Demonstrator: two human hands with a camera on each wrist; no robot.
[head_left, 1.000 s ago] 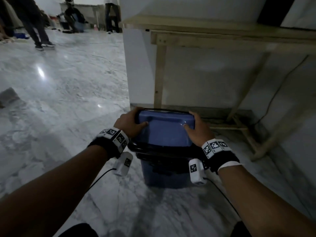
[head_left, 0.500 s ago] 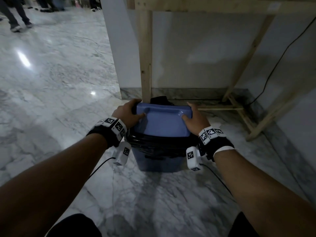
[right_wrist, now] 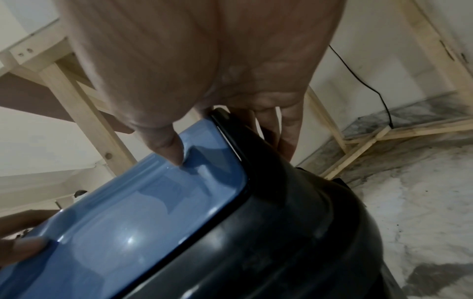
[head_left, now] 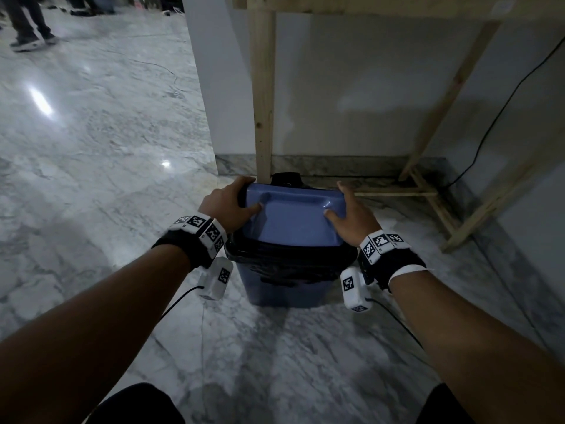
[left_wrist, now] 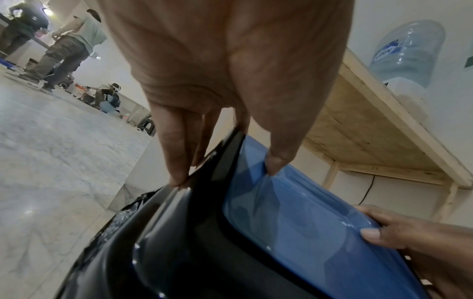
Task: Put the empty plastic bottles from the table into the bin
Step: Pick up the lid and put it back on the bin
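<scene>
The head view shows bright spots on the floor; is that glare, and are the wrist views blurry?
Head view: ceiling-light glare on the glossy marble floor. Left wrist view: the close left hand looms, stretched. Right wrist view: soft, dim around the bin.

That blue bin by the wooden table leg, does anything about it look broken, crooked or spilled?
Nothing stands out. The bin stands upright on the marble floor, its blue lid closed, and a black liner bunches out under the rim. The left hand and right hand grip the lid's two sides. No spill or damage shows.
</scene>
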